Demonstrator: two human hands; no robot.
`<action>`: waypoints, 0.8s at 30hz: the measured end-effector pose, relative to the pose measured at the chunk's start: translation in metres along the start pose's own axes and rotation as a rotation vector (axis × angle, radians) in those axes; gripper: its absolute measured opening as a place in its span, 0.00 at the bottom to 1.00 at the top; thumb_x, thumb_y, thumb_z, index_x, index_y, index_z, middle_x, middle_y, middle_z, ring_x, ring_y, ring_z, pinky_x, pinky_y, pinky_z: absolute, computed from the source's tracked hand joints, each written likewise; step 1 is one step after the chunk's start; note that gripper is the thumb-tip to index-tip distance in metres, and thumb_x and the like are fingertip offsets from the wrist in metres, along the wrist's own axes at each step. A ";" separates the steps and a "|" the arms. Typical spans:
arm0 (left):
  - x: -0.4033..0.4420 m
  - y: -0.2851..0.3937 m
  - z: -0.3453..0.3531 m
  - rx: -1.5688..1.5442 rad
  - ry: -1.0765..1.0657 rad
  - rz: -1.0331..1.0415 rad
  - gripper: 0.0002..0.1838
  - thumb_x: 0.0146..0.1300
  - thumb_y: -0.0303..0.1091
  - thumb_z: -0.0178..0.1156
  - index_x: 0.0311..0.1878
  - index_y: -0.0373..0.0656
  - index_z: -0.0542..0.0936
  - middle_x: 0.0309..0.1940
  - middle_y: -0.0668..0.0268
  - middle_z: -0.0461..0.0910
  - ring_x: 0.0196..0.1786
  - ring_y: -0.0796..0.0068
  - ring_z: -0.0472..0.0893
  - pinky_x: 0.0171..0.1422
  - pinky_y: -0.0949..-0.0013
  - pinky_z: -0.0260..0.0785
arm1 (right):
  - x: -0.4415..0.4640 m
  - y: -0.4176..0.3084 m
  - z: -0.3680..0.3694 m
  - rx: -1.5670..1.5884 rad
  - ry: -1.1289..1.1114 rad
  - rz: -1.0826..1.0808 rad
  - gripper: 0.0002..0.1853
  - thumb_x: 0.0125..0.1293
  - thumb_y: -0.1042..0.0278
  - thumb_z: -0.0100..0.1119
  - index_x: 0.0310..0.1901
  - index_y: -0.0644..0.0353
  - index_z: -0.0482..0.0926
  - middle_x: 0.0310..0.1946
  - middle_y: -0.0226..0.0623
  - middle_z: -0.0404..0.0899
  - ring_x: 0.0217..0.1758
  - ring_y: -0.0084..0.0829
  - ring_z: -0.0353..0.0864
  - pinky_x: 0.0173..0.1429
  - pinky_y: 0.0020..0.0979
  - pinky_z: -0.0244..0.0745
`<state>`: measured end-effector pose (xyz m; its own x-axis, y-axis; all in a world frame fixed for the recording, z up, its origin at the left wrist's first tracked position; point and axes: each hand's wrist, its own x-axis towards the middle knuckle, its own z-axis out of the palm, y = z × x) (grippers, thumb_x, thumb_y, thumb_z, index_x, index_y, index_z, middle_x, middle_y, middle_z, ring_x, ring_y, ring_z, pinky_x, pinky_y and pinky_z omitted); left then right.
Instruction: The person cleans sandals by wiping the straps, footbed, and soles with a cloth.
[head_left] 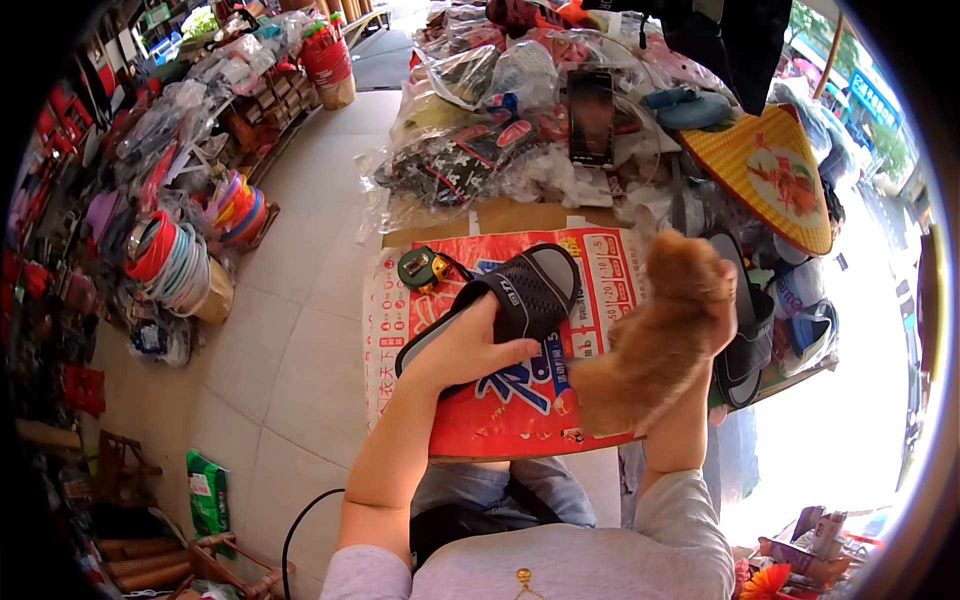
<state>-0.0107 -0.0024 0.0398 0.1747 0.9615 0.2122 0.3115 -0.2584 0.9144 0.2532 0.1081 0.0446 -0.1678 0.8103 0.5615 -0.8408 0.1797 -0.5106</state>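
Observation:
My left hand (475, 345) is slipped into a black slide sandal (530, 300); its fingers disappear under the strap and the thumb sticks out over the side. A fluffy orange furry thing (655, 345), shaped like a kitten and somewhat blurred, is in my right hand (724, 318). It covers most of that hand, with a few fingers curled round its far side. Close by on the right lies the matching black slide (742, 350). A green-and-black tape measure (420, 268) rests beside the left sandal, on the red printed tabletop (470, 430).
Plastic-wrapped goods (460, 150) are heaped behind the table, with a phone (591, 118) propped among them. A yellow conical hat (765, 175) leans at the right. Crowded shelves and buckets (152, 245) line the left of the tiled floor (300, 250).

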 end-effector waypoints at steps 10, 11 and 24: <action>0.003 -0.005 0.009 0.142 0.084 0.095 0.26 0.68 0.36 0.60 0.66 0.37 0.70 0.64 0.53 0.72 0.68 0.62 0.69 0.72 0.62 0.59 | -0.006 0.007 0.036 -0.963 -0.243 -0.073 0.18 0.49 0.84 0.49 0.41 0.65 0.83 0.48 0.44 0.79 0.53 0.38 0.80 0.60 0.34 0.72; 0.004 -0.002 0.009 0.141 0.081 0.094 0.26 0.68 0.36 0.60 0.66 0.37 0.70 0.64 0.53 0.72 0.68 0.62 0.69 0.72 0.62 0.59 | -0.006 0.012 0.042 -1.116 -0.353 -0.172 0.20 0.47 0.85 0.50 0.42 0.64 0.84 0.47 0.45 0.79 0.51 0.38 0.81 0.59 0.34 0.73; 0.002 -0.002 -0.008 -0.304 0.312 -0.046 0.34 0.76 0.59 0.40 0.61 0.34 0.72 0.54 0.60 0.77 0.55 0.72 0.76 0.61 0.68 0.68 | -0.022 0.036 0.047 -0.963 -0.542 -0.238 0.16 0.48 0.82 0.55 0.41 0.62 0.83 0.46 0.46 0.80 0.45 0.40 0.83 0.49 0.35 0.79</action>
<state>-0.0184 0.0004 0.0409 -0.1379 0.9656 0.2207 0.0154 -0.2207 0.9752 0.2026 0.0703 0.0442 -0.4547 0.3910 0.8003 -0.1735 0.8424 -0.5102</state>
